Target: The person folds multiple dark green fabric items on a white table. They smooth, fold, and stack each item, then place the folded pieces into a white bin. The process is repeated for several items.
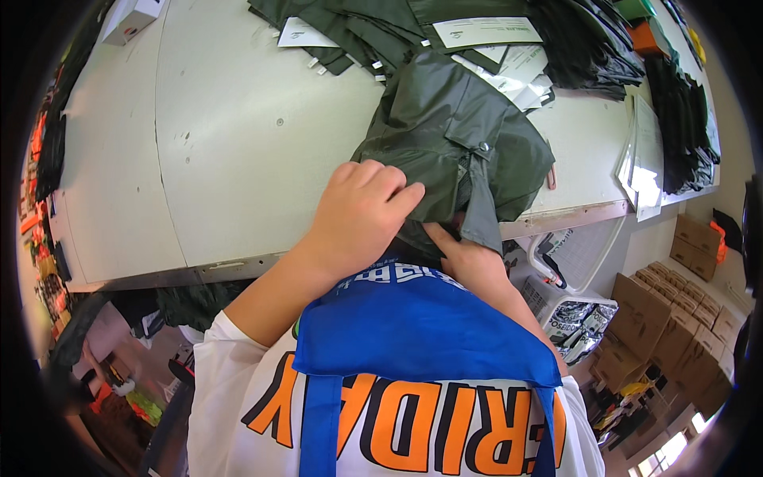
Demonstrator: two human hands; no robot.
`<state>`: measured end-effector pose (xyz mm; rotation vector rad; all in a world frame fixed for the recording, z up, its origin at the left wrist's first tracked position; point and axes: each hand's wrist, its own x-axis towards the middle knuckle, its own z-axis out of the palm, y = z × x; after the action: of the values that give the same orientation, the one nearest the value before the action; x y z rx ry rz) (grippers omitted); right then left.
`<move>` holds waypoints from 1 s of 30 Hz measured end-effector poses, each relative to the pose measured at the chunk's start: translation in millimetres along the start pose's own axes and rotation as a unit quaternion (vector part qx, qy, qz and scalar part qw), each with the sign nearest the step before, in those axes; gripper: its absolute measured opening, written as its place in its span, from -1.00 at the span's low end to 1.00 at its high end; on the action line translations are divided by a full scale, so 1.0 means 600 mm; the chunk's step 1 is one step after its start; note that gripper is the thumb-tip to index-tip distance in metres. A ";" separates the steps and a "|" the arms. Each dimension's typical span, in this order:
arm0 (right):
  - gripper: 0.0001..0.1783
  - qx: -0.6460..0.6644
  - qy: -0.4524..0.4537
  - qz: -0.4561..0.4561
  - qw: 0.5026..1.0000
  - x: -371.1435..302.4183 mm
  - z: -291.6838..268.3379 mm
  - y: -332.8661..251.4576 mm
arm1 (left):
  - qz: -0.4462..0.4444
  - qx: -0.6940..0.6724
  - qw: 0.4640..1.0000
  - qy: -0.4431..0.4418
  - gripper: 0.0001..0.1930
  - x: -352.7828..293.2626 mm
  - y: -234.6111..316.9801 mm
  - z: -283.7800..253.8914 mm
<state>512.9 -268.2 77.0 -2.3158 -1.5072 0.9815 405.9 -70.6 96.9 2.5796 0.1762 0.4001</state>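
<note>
A dark green, shiny waterproof garment (pixel 421 119) lies bunched at the table's front edge, with a snap button (pixel 483 148) and a loose strap-like flap (pixel 481 211) on it. My left hand (pixel 362 208) is closed on the garment's left side, its fingers curled into the fabric. Close to the table edge, my right hand (pixel 473 262) reaches up under the flap. Fabric covers most of its fingers, so their grip is hidden.
Behind lie stacked dark green garments (pixel 350 32) with white printed cards (pixel 486 32). Dark folded pieces (pixel 584 48) and clear plastic sheets (pixel 642 159) are at the right. A white basket (pixel 568 306) with packages stands below the table edge, cartons (pixel 675 318) beyond it.
</note>
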 end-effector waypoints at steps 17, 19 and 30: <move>-0.45 -0.053 0.385 0.308 0.868 0.044 -0.067 0.386 | -0.070 -0.209 0.974 0.057 -0.84 0.034 0.019 0.022; -0.43 -0.090 0.316 0.288 0.900 0.058 -0.033 0.407 | -0.090 -0.215 0.971 0.053 -0.84 0.033 0.017 0.018; -0.78 0.288 0.298 0.038 0.909 0.063 -0.138 0.116 | -0.031 -0.161 0.984 0.063 -0.77 0.039 0.022 0.019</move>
<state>626.0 -252.5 89.0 -1.9747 -0.7574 0.5421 432.4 -82.6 99.9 2.2271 0.2180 0.5232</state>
